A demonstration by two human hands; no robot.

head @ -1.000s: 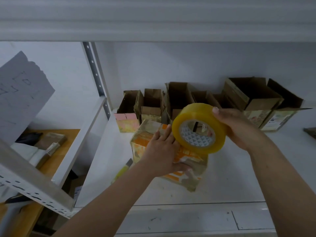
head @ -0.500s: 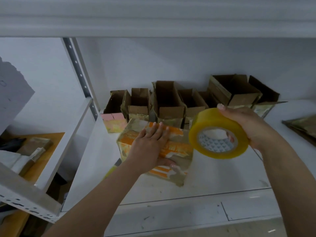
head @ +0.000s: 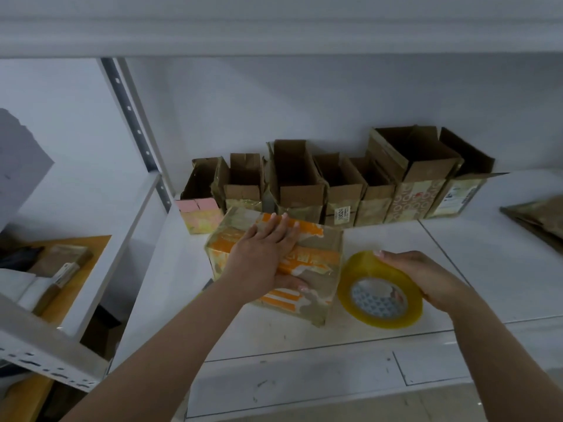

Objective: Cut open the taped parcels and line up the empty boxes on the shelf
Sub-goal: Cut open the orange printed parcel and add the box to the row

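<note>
While the left hand lies flat on the orange-and-brown taped cardboard parcel, the right hand curls round a yellow roll of clear packing tape.

Parcel sits at the front of the white metal shelf, roll just beside it and tilted on the board; fingers straight on top, thumb down the near face. It looks light, stiff-cornered, slick with tape: best taken by 2 opposite sides. Behind, 7 opened brown boxes line the wall. No cutter shows, the seam lies under the palm, and a package at far right is cut off.

flattened parcel — cut off right, label text — blurred
</note>
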